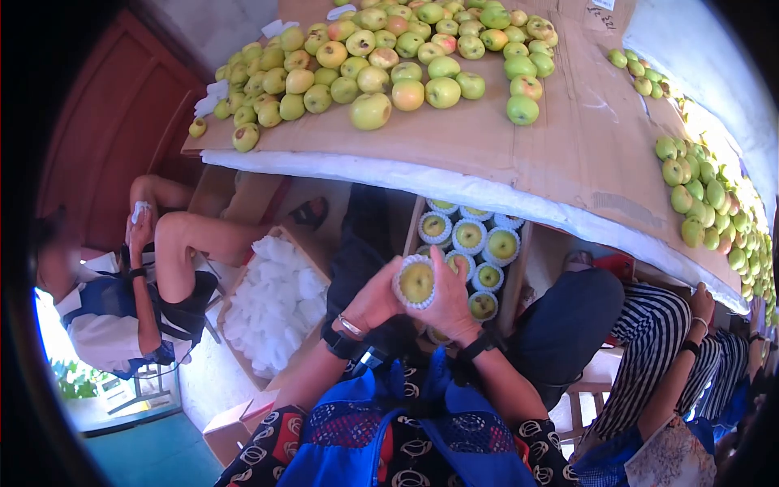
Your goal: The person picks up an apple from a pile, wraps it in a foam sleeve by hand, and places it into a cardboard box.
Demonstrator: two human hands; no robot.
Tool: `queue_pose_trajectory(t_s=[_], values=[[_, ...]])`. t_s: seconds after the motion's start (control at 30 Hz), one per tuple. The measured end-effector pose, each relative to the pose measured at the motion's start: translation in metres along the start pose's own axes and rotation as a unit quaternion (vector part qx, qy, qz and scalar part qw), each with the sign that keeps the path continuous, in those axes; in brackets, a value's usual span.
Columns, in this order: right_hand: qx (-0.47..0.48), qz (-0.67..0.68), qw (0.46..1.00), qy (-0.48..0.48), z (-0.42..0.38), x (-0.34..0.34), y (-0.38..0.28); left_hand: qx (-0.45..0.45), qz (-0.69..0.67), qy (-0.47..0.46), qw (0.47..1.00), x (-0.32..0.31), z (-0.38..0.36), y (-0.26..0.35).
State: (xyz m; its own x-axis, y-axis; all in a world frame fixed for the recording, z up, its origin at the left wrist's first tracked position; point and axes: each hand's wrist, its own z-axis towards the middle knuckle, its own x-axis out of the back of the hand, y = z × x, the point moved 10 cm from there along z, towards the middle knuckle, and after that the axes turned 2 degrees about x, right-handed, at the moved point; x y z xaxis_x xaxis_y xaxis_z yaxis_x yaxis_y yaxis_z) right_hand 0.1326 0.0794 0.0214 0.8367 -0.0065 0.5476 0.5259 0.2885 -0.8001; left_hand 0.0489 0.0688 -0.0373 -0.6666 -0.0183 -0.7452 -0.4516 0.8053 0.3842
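Note:
Between my two hands is a green apple (pixel 417 282) in a white foam net sleeve, its top facing up. My left hand (pixel 374 299) grips it from the left side. My right hand (pixel 451 302) wraps it from the right, with the thumb up along the sleeve. Just beyond and below my hands stands an open box (pixel 513 286) holding rows of apples in the same foam sleeves, such as a sleeved apple (pixel 469 236). My right hand and wrist hide part of that box.
A cardboard-covered table (pixel 560 130) bears a heap of loose apples (pixel 357 73), with more apples (pixel 706 195) at the far right. A carton of white foam sleeves (pixel 274 304) stands at left. One person sits at left (pixel 114 316); others in striped trousers (pixel 661 325) sit at right.

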Motion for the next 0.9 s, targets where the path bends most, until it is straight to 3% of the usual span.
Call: queue_pose_trajectory(t_s=[0.03,0.07,0.13,0.17,0.27,0.37,0.47,0.6,0.73,0.9], values=[[0.024,-0.019,0.999,0.013,-0.002,-0.003,-0.007,-0.041,0.091,0.021,0.995,0.006,-0.002,0.005],[0.049,-0.040,0.998,0.026,-0.004,-0.006,-0.014,-0.043,0.090,0.021,0.995,0.010,-0.004,0.003],[0.004,-0.004,1.000,-0.011,-0.009,-0.026,-0.006,-0.049,0.104,0.056,0.992,0.026,-0.009,0.001],[-0.043,0.033,0.997,-0.047,-0.014,-0.040,0.002,-0.025,0.069,0.071,0.995,0.037,-0.014,-0.003],[-0.066,0.134,0.987,-0.060,-0.025,-0.062,0.006,-0.035,0.065,0.105,0.992,0.065,-0.023,-0.009],[-0.034,0.139,0.986,-0.083,-0.024,-0.069,-0.001,-0.062,0.036,0.133,0.989,0.081,-0.027,-0.010],[-0.059,0.161,0.982,-0.078,-0.019,-0.061,-0.002,-0.057,0.038,0.080,0.994,0.064,-0.024,-0.006],[-0.063,0.166,0.982,-0.068,-0.017,-0.056,0.012,-0.059,0.026,0.094,0.993,0.060,-0.014,-0.008],[-0.060,0.159,0.984,-0.059,-0.019,-0.049,0.017,-0.068,0.051,0.044,0.995,0.047,-0.004,-0.005],[-0.080,0.191,0.977,-0.057,-0.017,-0.043,0.018,-0.023,-0.081,0.048,0.995,0.045,0.006,-0.016]])
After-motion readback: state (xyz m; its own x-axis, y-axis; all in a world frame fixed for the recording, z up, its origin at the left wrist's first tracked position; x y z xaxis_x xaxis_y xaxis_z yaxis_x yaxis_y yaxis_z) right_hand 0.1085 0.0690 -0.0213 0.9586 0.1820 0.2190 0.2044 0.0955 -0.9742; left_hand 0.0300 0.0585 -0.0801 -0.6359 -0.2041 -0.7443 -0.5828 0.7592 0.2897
